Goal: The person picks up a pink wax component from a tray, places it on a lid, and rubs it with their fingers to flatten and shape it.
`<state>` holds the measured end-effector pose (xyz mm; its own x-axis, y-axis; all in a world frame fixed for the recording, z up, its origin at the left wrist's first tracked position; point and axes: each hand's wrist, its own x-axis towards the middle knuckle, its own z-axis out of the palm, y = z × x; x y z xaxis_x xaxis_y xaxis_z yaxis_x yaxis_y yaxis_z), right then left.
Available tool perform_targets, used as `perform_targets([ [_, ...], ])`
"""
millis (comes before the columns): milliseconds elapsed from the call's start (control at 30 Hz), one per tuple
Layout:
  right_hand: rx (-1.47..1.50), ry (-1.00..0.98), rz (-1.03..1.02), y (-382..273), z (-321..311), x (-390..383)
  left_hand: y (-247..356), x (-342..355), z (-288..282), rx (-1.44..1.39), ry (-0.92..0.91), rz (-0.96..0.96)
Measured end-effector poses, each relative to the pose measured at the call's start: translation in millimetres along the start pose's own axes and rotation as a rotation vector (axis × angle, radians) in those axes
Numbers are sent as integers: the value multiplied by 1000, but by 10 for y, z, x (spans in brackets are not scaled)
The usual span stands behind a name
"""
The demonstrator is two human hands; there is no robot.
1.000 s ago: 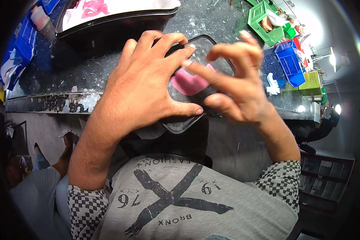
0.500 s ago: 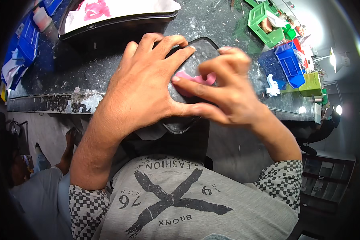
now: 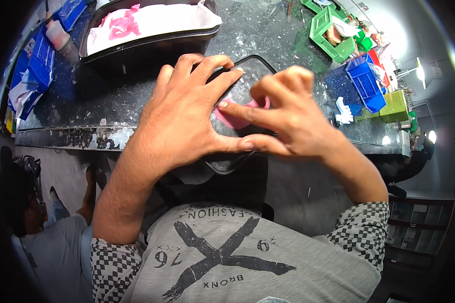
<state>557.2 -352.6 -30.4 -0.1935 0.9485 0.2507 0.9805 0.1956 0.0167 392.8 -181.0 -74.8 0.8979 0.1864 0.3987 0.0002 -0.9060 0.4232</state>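
Note:
My left hand (image 3: 182, 116) spans the small black tray (image 3: 247, 78) near the bench's front edge, its fingertips and thumb curved onto the tray's sides. A soft, flat pink piece (image 3: 232, 120) lies on the tray's middle, partly covered. My right hand (image 3: 293, 121) is on the pink piece, forefinger stretched to its left end and other fingers curled at its right part; their tips are partly hidden. The right thumb reaches toward my left thumb at the tray's near side.
A larger black container (image 3: 151, 46) with white lining and pink scraps stands behind. Blue bins (image 3: 40, 70) and a bottle (image 3: 58, 39) are left; green bins (image 3: 331, 43), a blue bin (image 3: 366, 86), a green box (image 3: 394, 108) and crumpled white scrap (image 3: 344, 111) are right. A person (image 3: 53, 237) sits lower left.
My right hand has come down and left onto the pink piece, its fingers curling over it. My left hand stays on the tray. The whole view has shifted slightly.

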Motion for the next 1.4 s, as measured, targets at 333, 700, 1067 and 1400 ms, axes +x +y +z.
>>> perform_targets([
  [333,2,86,-21,48,-51,95,-19,-18,4,-29,-3,-22],
  [700,-34,101,121,-23,-68,68,-6,-23,-50,-31,-38,-54],
  [1067,-31,223,330,-92,-328,-319,7,4,-10,-79,4,-75],
  [1400,4,275,68,-673,114,-497,-144,40,-200,-642,19,-295],
])
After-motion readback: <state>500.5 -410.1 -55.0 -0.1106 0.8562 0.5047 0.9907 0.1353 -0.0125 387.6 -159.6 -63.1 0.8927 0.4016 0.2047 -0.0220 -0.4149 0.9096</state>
